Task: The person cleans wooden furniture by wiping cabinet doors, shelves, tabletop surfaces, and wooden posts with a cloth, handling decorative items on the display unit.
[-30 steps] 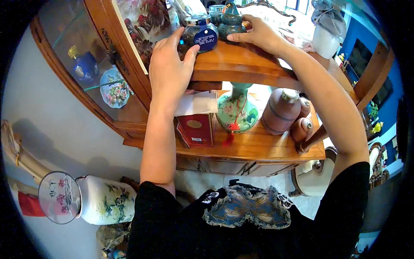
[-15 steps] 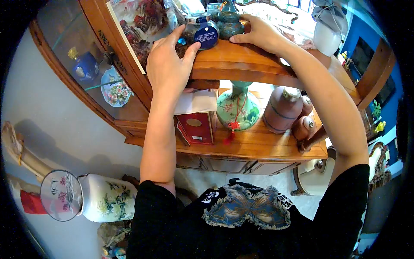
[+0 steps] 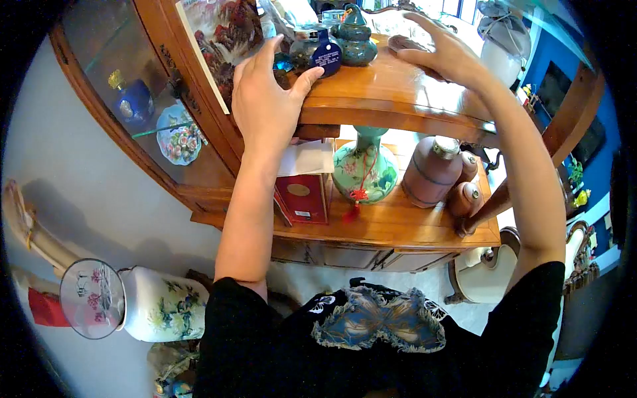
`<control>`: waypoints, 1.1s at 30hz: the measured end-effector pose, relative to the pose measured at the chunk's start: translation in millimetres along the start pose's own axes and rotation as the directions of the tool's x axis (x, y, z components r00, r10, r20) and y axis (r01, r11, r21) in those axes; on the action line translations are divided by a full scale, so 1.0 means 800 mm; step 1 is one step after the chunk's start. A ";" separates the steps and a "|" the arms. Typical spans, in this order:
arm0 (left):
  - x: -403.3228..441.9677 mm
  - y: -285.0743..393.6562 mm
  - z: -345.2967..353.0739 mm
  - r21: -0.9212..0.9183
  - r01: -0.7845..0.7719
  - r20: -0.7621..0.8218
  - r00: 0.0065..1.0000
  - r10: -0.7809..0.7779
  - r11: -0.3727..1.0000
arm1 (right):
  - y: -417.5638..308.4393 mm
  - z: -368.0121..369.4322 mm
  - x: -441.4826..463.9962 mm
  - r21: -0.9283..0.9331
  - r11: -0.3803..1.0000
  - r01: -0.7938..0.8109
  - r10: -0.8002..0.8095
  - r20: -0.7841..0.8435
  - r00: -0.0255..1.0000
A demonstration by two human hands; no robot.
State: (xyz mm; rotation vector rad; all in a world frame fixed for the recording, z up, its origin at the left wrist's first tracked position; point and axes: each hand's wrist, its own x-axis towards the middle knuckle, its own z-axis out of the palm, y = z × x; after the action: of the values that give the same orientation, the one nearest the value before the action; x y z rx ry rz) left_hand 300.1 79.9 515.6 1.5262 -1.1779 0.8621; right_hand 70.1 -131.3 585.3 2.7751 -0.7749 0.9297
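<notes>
My left hand (image 3: pixel 269 99) is at the left of the upper wooden shelf, its thumb and index finger spread apart. The thumb tip meets the edge of a round dark-blue tag (image 3: pixel 326 56) that hangs on a small glass jar (image 3: pixel 303 48). Just right of that jar stands a blue-green gourd-shaped pot (image 3: pixel 357 41) with a lid. My right hand (image 3: pixel 444 56) hovers over the shelf to the right of the pot, fingers parted, holding nothing. Beneath it shows a dark patch, perhaps its reflection.
Below the upper shelf (image 3: pixel 398 103) stand a red box (image 3: pixel 303 199), a green floral vase (image 3: pixel 365 169) with a red tassel, and brownish-pink jars (image 3: pixel 431 171). A framed picture (image 3: pixel 225 40) leans at left beside a glass-doored cabinet (image 3: pixel 99 86). A white bag-topped container (image 3: pixel 502 50) is at right.
My right hand has let go of the gourd-shaped pot and moved right and up, away from it. My left hand stays by the tagged jar. The view has shifted slightly.
</notes>
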 end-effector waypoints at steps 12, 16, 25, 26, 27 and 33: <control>-0.092 0.015 -0.084 -0.140 -0.171 -0.303 0.945 0.123 0.975 | 0.085 -0.007 0.007 -0.065 0.986 -0.154 0.167 0.456 0.875; -0.123 0.011 -0.083 -0.177 -0.081 -0.209 0.977 0.044 0.981 | 0.086 0.032 0.038 0.264 0.908 -0.324 0.148 0.523 0.839; -0.176 -0.020 -0.101 -0.183 -0.004 -0.117 0.993 -0.017 0.983 | -0.008 -0.029 -0.041 0.093 0.982 0.167 -0.191 0.494 0.848; -0.185 -0.027 -0.105 -0.171 0.001 -0.092 0.996 -0.017 0.985 | -0.035 -0.052 -0.065 0.076 0.951 0.300 -0.298 0.490 0.819; -0.192 -0.035 -0.110 -0.159 0.006 -0.064 0.998 -0.016 0.987 | -0.052 -0.069 -0.080 0.062 0.902 0.426 -0.400 0.488 0.776; -0.208 -0.048 -0.118 -0.184 0.057 0.004 0.998 -0.057 0.981 | -0.002 -0.066 -0.064 0.104 0.992 0.069 -0.116 0.568 0.815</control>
State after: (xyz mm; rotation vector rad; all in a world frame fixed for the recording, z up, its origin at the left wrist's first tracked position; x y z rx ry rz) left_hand 294.3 215.9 375.9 1.4014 -1.1740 0.6960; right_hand 7.7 -94.0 597.9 3.1600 -0.6591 0.0779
